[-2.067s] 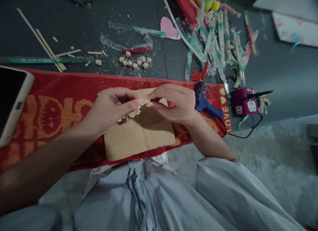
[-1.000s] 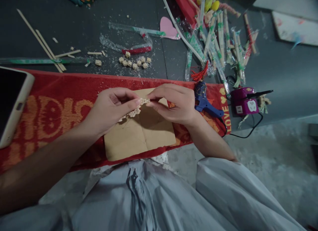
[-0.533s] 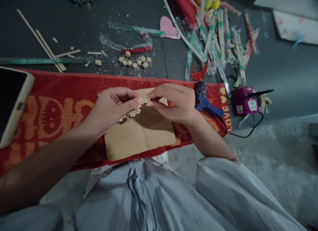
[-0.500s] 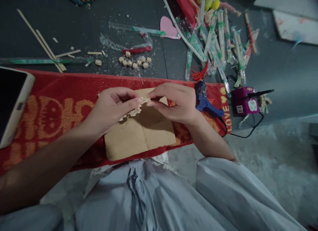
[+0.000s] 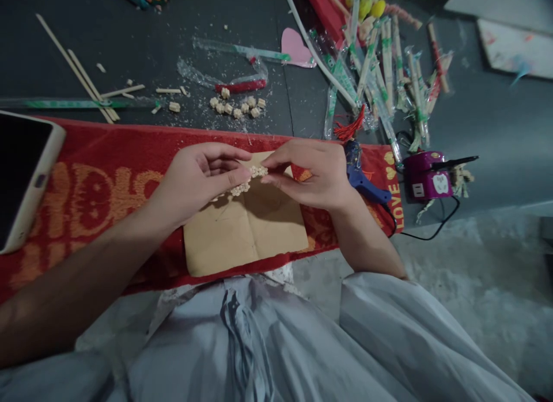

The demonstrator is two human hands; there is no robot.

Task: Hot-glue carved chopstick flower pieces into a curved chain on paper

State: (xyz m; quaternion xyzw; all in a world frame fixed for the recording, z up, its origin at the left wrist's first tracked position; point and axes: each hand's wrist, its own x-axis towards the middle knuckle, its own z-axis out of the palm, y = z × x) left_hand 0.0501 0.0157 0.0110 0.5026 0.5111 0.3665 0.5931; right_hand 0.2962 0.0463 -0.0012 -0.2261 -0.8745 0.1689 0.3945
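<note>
A chain of small cream flower-shaped pieces (image 5: 241, 189) is held over a creased sheet of tan paper (image 5: 224, 241). My left hand (image 5: 203, 177) pinches the chain between thumb and fingers, covering part of it. At the chain's right end, my right hand (image 5: 309, 171) has its thumb and fingertips closed on the last piece. Beyond my hands, several loose cream flower-shaped pieces (image 5: 237, 112) lie on the dark table. Just right of my right hand rests a blue glue gun (image 5: 367, 186).
A red towel (image 5: 99, 143) lies under the paper, with a phone (image 5: 26, 183) at its left. Thin wooden sticks (image 5: 71, 62), a pink heart (image 5: 296, 48) and plastic-wrapped sticks (image 5: 386, 62) lie behind. A purple power socket block (image 5: 427, 174) stands right, with cords.
Both hands have shifted slightly, and the fingers of my left hand have lifted a little from its thumb. The chain stays between the hands. The whole view has moved slightly.
</note>
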